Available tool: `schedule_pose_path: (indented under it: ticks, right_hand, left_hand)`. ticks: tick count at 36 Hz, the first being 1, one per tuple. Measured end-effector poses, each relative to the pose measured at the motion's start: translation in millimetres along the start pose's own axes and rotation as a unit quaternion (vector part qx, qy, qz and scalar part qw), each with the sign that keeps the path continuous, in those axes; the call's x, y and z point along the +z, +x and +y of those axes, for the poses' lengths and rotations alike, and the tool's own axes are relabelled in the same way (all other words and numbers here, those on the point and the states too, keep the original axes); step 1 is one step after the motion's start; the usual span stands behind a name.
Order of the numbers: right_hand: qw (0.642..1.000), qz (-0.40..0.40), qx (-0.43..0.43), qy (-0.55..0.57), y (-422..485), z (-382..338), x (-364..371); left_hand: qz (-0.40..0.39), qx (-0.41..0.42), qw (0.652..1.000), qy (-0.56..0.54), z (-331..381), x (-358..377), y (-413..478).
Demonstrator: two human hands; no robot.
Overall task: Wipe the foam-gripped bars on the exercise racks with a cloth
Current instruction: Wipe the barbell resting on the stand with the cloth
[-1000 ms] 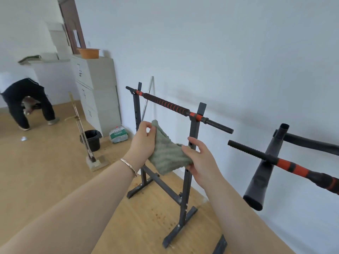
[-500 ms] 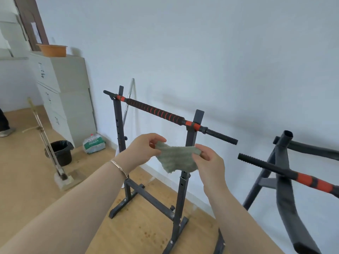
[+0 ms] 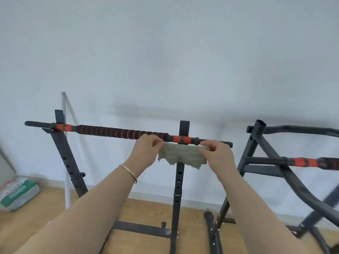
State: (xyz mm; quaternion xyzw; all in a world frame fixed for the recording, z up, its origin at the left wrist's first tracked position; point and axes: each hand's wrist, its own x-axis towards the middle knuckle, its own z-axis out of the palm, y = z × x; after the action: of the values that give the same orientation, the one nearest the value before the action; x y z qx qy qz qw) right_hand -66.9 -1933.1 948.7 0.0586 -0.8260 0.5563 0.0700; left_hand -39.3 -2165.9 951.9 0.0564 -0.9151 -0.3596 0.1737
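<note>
We hold a grey-green cloth (image 3: 181, 157) stretched between both hands at the centre of the frame, just in front of the right end of the foam-gripped bar (image 3: 113, 132), which lies across the black rack (image 3: 178, 182). We cannot tell if cloth and bar touch. Our left hand (image 3: 146, 151) keeps its grip pinched on the cloth's left edge and our right hand (image 3: 218, 156) on its right edge. A second bar (image 3: 302, 162) rests on the second rack (image 3: 256, 143) at the right edge.
</note>
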Motion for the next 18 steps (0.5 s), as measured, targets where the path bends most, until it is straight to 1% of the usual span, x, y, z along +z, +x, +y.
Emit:
schedule_pose_path:
  ticks: [3,5,7,9,11,13,16,18]
  right_hand:
    - [0.998,0.022,-0.009,-0.054,1,-1,-7]
    - [0.997,0.036,-0.010,-0.071,2,0,-12]
    - [0.996,0.048,-0.010,-0.078,4,3,-17]
    - [0.997,0.050,0.001,-0.064,3,8,-20]
    - [0.998,0.053,0.033,-0.026,0,16,-21]
    - [0.995,0.063,0.069,0.040,-3,26,-20]
    - [0.977,0.075,0.112,0.163,-4,42,-16]
    - [0.962,0.087,0.142,0.216,0,52,-13]
  left_hand:
    - [0.002,0.019,0.999,-0.030,-3,13,11]
    - [-0.005,0.011,0.998,-0.060,2,21,16]
    - [-0.016,-0.009,0.994,-0.106,10,30,20]
    - [-0.021,-0.004,0.988,-0.151,20,38,26]
    - [-0.018,0.024,0.985,-0.171,32,46,33]
    - [-0.020,0.055,0.985,-0.161,45,54,40]
    - [-0.022,0.113,0.989,-0.094,60,68,53]
    - [-0.015,0.170,0.985,-0.034,69,77,67]
